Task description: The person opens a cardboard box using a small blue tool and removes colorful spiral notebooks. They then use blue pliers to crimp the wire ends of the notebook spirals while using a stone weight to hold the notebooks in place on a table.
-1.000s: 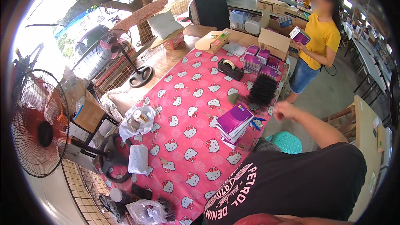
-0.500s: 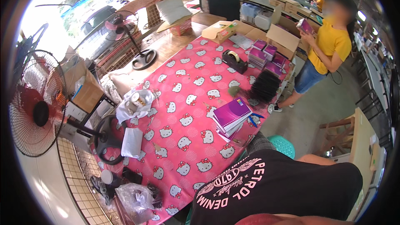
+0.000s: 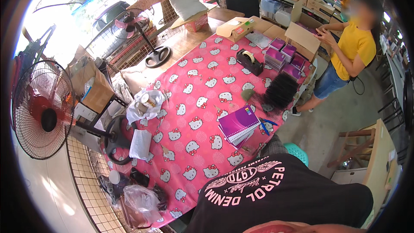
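Neither of my hands shows; my black-shirted torso fills the lower right. In front of it, a small stack of purple-covered booklets (image 3: 240,123) with white punched edges lies on a pink cartoon-print tablecloth (image 3: 185,108). A blue-handled hand tool (image 3: 266,126) rests against the stack's right side. Beyond it is a bundle of thin black strands (image 3: 279,89), with a small grey-green lump (image 3: 247,94) beside it. Farther back stand a black tape dispenser (image 3: 250,62) and several stacks of small purple packs (image 3: 276,56).
A co-worker in a yellow shirt (image 3: 355,45) stands by an open carton (image 3: 302,39) at the far right. Two fans, a black floor-type one (image 3: 47,118) and a pink-bladed one (image 3: 130,26), line the left. Plastic bags (image 3: 141,203) crowd the near-left corner. A green stool (image 3: 296,153) stands at my right.
The view has shifted slightly, so the table sits a little differently in it. The co-worker's hands, which held up a purple pack, are now lower by the carton, the pack no longer visible.
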